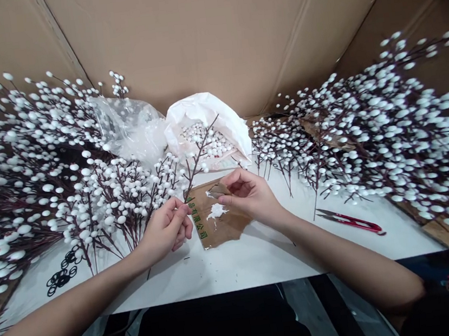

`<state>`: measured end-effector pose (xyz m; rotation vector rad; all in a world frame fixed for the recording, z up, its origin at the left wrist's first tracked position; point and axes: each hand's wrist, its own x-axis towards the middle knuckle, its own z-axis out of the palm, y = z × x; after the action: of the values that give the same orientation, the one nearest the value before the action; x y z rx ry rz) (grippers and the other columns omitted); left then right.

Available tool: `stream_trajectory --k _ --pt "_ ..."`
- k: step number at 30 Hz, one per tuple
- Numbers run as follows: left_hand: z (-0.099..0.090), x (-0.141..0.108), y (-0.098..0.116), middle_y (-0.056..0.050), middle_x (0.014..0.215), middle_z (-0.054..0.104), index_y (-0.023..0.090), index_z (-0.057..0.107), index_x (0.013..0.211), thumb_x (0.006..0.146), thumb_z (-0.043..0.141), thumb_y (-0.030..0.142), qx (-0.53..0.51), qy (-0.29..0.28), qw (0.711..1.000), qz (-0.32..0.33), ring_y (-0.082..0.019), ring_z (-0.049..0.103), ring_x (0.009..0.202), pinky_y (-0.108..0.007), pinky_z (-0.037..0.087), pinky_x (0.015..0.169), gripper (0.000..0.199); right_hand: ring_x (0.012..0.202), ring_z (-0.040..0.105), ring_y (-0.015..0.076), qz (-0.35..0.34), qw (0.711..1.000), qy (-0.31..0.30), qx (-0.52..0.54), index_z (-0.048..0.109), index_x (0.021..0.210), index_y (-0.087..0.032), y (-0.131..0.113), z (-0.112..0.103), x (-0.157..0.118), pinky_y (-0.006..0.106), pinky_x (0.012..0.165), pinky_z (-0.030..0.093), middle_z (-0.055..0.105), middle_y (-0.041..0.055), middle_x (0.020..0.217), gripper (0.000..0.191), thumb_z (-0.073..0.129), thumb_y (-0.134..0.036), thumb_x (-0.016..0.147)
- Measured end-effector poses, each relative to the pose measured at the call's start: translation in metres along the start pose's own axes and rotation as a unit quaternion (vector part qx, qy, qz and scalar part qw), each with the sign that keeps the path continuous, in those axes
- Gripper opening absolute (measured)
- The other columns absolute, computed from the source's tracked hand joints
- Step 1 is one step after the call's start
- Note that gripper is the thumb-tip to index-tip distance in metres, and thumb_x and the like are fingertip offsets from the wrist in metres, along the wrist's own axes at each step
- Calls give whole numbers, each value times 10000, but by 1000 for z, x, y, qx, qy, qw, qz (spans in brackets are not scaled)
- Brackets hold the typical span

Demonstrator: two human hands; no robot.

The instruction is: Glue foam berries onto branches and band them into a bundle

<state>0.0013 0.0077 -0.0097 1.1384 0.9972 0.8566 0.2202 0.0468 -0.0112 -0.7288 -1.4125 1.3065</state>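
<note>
My left hand (171, 224) pinches a thin dark twig (196, 166), which rises up and to the right with a few white berries near its middle. Over the brown cardboard piece (226, 229), my right hand (244, 192) is closed on a small flat brownish piece (219, 190) with white paste at its left edge. A white paste blob (217, 210) lies on the cardboard, just below those fingertips. Behind both hands, an open white bag (204, 105) holds loose white berries (215, 142).
White-berry branches crowd the left side (108, 187) and the right side (390, 115). Red snips (354, 222) lie right of my right forearm. Black rings (61, 276) sit at the left. A clear plastic bag (131, 125) leans beside the white one. Cardboard walls stand behind.
</note>
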Motion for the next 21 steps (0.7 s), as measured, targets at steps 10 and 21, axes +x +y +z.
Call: stream_trajectory --k 10,21 --pt "-2 -3 -2 60 508 582 206 425 851 919 499 551 41 -17 999 5 -33 319 280 -132 252 299 360 753 636 116 11 1000 -2 12 574 833 -195 2 11 -1 241 680 506 687 5 863 298 837 -230 696" --pt "-1 -2 -4 62 518 584 208 407 840 933 483 530 56 -23 998 7 -36 333 287 -136 253 310 343 820 655 153 6 999 -12 -50 586 846 -194 4 13 -3 277 728 514 702 34 943 279 824 -260 717"
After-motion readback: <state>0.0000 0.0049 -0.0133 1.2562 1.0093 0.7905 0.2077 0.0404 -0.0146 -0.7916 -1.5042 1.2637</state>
